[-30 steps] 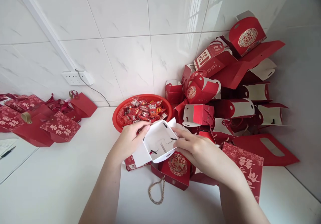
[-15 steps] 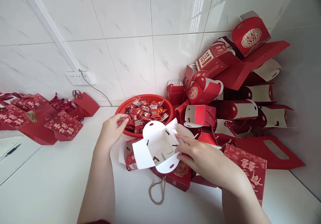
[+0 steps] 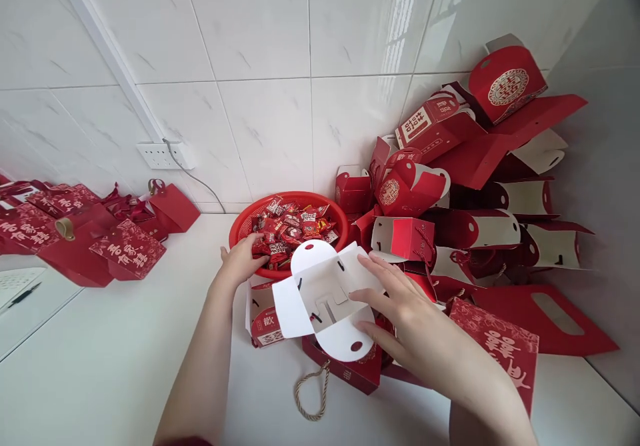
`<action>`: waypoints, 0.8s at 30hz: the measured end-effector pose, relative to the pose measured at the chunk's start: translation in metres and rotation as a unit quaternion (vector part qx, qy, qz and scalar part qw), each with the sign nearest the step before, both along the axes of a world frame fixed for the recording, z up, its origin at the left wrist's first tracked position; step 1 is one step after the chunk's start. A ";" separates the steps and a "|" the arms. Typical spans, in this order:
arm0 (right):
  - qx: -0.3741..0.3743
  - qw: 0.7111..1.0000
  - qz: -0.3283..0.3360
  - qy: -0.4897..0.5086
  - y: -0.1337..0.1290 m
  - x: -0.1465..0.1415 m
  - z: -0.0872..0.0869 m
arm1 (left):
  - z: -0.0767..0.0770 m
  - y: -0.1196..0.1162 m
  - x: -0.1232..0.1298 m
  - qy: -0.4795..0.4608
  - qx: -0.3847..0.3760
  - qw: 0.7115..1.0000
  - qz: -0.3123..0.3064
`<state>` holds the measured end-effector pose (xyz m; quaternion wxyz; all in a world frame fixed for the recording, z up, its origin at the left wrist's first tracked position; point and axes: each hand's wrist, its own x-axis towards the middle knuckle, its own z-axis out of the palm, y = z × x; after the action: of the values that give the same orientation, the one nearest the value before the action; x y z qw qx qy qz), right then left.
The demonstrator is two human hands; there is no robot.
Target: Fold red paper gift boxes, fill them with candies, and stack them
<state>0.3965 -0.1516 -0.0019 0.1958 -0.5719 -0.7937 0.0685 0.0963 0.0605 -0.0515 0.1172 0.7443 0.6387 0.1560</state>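
An open box with a white inside (image 3: pixel 325 293) lies in the middle, its flaps spread and its inside showing no candy. My right hand (image 3: pixel 400 306) rests on the box's right side, fingers apart on the flaps. Behind the box stands a red plastic basket (image 3: pixel 239 227) holding many red-wrapped candies (image 3: pixel 293 226). My left hand (image 3: pixel 243 261) is over the basket's front left rim, its fingertips at the candies; whether it holds one cannot be made out.
Many red boxes (image 3: pixel 413 189) are piled on the right against the wall. Red bags (image 3: pixel 133 249) stand at the left, near a pen (image 3: pixel 24 296) and paper. A rope handle (image 3: pixel 311 396) lies in front. A socket (image 3: pixel 165 155) is on the wall.
My left hand has moved right and down into the basket's edge. My right hand's fingers have spread on the box. The whole view has shifted slightly.
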 end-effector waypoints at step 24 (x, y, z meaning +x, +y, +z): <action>0.166 0.971 0.026 0.172 0.001 -0.011 0.016 | 0.052 -0.053 0.022 -0.444 0.161 0.882 -0.004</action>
<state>0.3854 -0.1502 0.0141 0.4199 -0.4903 -0.7628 0.0388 0.1184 0.0077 0.0002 0.2674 0.6083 0.4832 0.5701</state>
